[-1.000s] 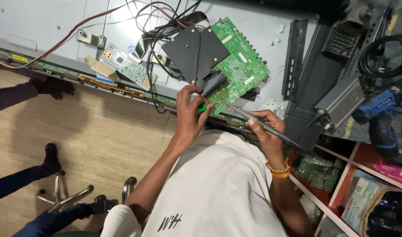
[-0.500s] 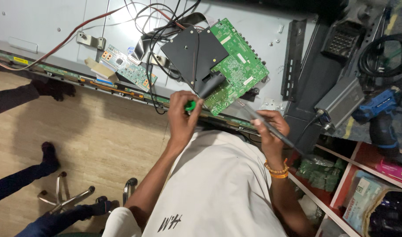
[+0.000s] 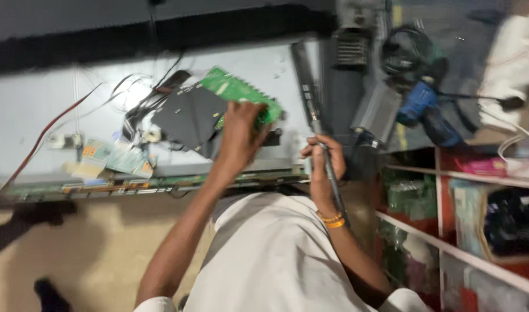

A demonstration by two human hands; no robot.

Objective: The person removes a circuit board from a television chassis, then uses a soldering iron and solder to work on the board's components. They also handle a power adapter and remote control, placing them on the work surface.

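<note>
My left hand (image 3: 240, 128) reaches up to the green circuit board (image 3: 237, 91) on the back of a large flat panel (image 3: 56, 104). Its fingers curl against the board's lower right edge, and blur hides whether it holds anything. A black plate (image 3: 189, 118) covers the board's left part. My right hand (image 3: 322, 167) is closed around a thin dark rod-like tool (image 3: 319, 133), held nearly upright just right of the board. An orange bracelet (image 3: 332, 219) sits on that wrist.
Black and red wires (image 3: 143, 98) loop left of the board, above a small pale board (image 3: 111, 157). A blue power drill (image 3: 420, 107) and a black cable coil lie to the right. Red-and-white shelves (image 3: 449, 173) with packets stand at lower right. A dark shoe (image 3: 48, 294) is at lower left.
The view has swung and blurred. My left hand has moved up from the panel's lower edge onto the green board. My right hand has lifted the thin tool more upright.
</note>
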